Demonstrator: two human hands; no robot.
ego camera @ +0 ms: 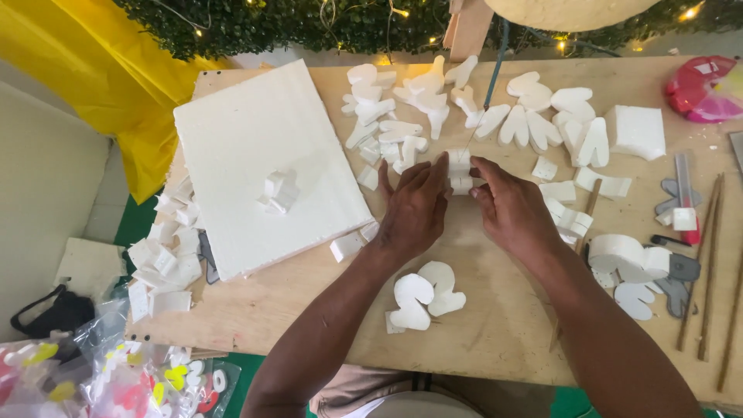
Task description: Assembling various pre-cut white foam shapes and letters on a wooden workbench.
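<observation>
Both hands hold one small white foam piece point(460, 171) near the middle of the wooden table point(495, 310): the left hand point(414, 207) and right hand point(511, 205) press its sides. A large white foam slab point(255, 147) lies left.

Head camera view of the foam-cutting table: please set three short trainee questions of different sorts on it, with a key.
1. True or false: both hands grip the small white foam piece.
2. Multiple choice: the large white foam slab lies (A) left of the left hand, (B) right of the right hand, (C) under both hands.
3. Fill in: two curved foam shapes lie on the wooden table between the person's ____.

Key
1. True; it sits between the fingertips of both hands.
2. A.
3. Forearms.
</observation>
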